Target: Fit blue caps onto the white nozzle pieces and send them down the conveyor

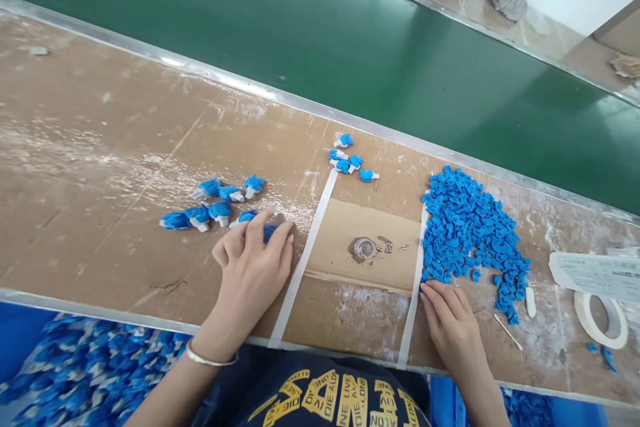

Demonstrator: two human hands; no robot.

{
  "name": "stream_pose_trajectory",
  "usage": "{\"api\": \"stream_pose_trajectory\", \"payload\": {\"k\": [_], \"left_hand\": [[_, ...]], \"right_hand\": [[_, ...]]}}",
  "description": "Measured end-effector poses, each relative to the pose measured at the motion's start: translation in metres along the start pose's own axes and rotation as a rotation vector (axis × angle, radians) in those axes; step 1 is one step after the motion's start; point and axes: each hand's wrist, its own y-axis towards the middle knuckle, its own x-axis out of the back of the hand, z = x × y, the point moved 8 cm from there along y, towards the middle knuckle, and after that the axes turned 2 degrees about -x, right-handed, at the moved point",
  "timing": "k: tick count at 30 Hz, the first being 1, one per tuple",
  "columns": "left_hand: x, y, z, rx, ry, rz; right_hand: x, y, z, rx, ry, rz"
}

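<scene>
My left hand lies cupped on the wooden bench top, its fingers over a blue plastic part. Beside those fingers, to the left, is a loose group of blue-and-white plastic parts. Another small group of these parts sits farther along, near the bench's far edge. My right hand rests flat with its fingertips at the lower edge of a heap of small blue plastic pieces. Nothing shows in it.
Two white tape strips frame a cardboard sheet with a small metal ring on it. A green conveyor belt runs behind the bench. A tape roll and paper lie at right. A heap of parts lies below left.
</scene>
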Motion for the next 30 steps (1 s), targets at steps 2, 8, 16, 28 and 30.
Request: {"api": "stream_pose_trajectory", "payload": {"k": [2, 8, 16, 28, 30], "left_hand": [[0.002, 0.007, 0.003, 0.021, 0.028, 0.007], [0.016, 0.047, -0.016, -0.119, -0.107, -0.010], [-0.022, 0.131, -0.106, -0.627, -0.085, 0.082], [-0.027, 0.110, -0.098, -0.730, -0.063, 0.238], [-0.024, 0.110, -0.094, -0.633, -0.100, 0.254]], "right_hand": [[-0.001, -0.002, -0.005, 0.006, -0.017, 0.005], [0.000, 0.004, -0.019, -0.055, 0.109, 0.025], [0.023, 0.009, -0.020, -0.224, 0.005, -0.100], [0.017, -0.007, -0.007, 0.338, -0.117, 0.103], [0.014, -0.009, -0.006, 0.359, -0.135, 0.123]]}}
